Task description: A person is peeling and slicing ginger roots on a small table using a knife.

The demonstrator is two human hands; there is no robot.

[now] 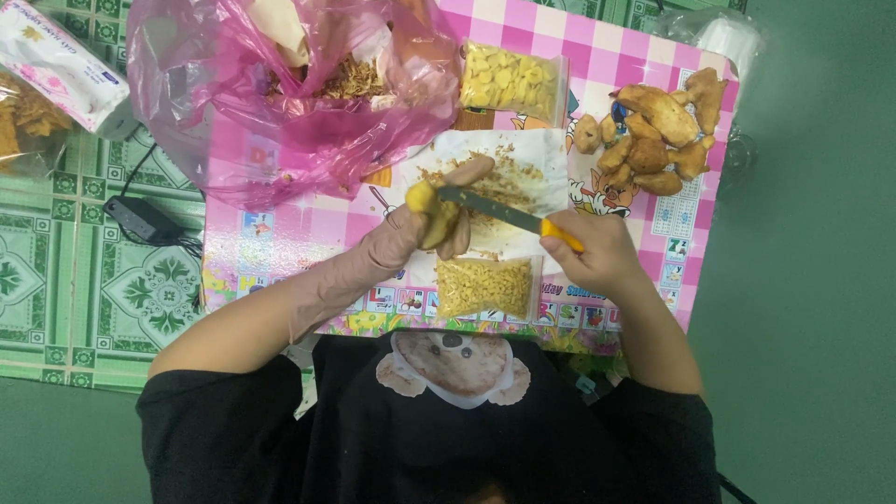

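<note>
Tissue pack [58,63]: far to the left of the pink checked mat [280,247], we see a white pack lying on the green patterned floor.
Black adapter [142,219]: on the floor just left of the mat, with its cord trailing toward the mat's edge.
Pink bag [215,103]: a crumpled see-through bag over the mat's upper left corner, with brown peelings inside.
Left hand [411,233]: we see it in a tan glove, above the middle of the mat, fingers curled tight around a yellow root [431,217].
Yellow root: held in that gloved grip over the white sheet [541,159] at the mat's centre, with the blade resting against it.
Knife [509,217]: it slants across the mat's middle, dark blade toward the root, yellow handle in the right hand.
Bag of slices [511,79]: a clear bag of pale yellow slices at the mat's top edge.
Bag of shreds [483,287]: a clear bag of small yellow bits on the mat's near edge, between the two hands.
Right hand [597,254]: bare, closed firmly around the knife handle, right of the mat's centre.
Pile of roots [658,135]: brown unpeeled pieces heaped on the mat's upper right corner.
</note>
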